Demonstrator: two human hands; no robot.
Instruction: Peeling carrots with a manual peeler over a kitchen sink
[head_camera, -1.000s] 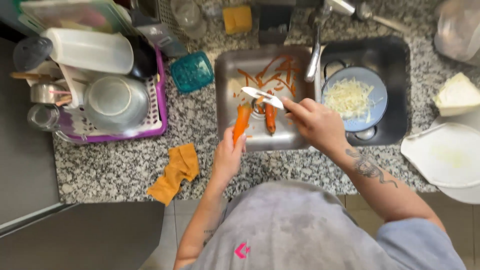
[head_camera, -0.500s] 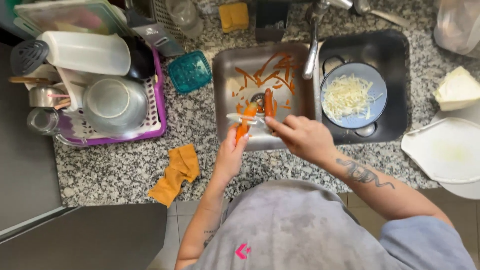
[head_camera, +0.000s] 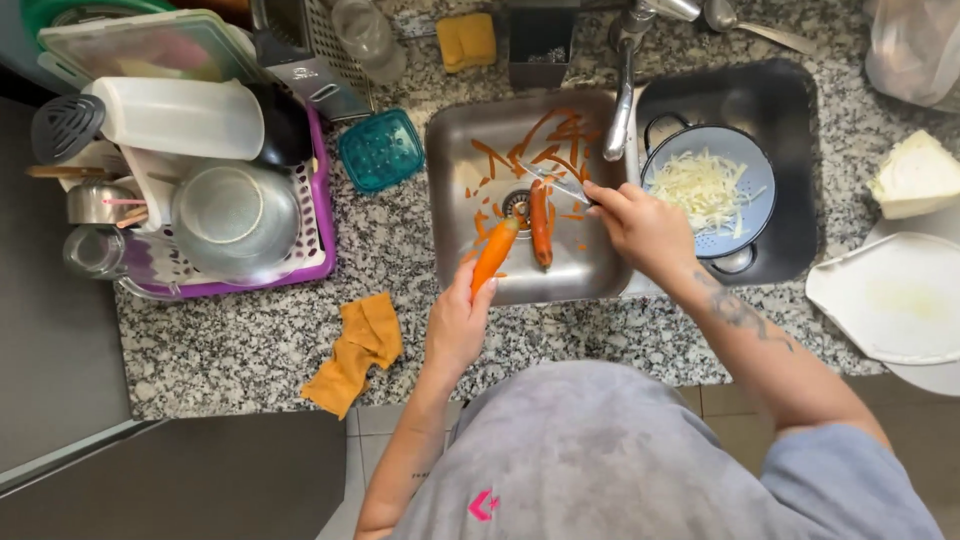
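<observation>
Our left hand (head_camera: 458, 325) grips a carrot (head_camera: 494, 256) by its thick end, tip angled out over the steel sink (head_camera: 455, 150) so the orange peelings (head_camera: 545, 150) fall inside. Our right hand (head_camera: 640, 225) is closed on a peeler (head_camera: 556, 183), wrist bent inward, blade above a second carrot (head_camera: 540, 222) lying by the drain. A blue colander (head_camera: 745, 215) of shredded cabbage sits in the right basin; on the granite table, an orange cloth (head_camera: 355, 352).

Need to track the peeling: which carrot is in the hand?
The carrot nearest the counter edge, gripped by the left hand; the other carrot lies loose by the drain.
</observation>
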